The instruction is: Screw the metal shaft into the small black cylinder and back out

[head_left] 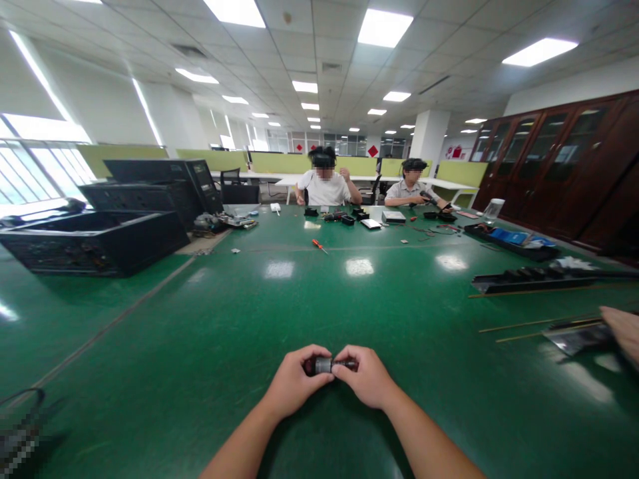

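Observation:
Low over the green table (299, 299), both hands meet around a short cylindrical part (323, 365) with a silver-grey middle and dark ends. Its exact kind I cannot make out. My left hand (298, 376) wraps the thicker left end, thumb and fingers closed on it. From the other side, my right hand (364, 374) pinches the slimmer dark end near the silver section. The part lies roughly level, pointing left to right, and the fingers hide much of both ends.
Black computer cases (94, 243) stand at the left. An orange screwdriver (319, 246) lies mid-table. On the right are black trays (514, 243), thin rods (539, 326) and another person's hand (622, 329). Two people (324, 183) sit across, among scattered parts.

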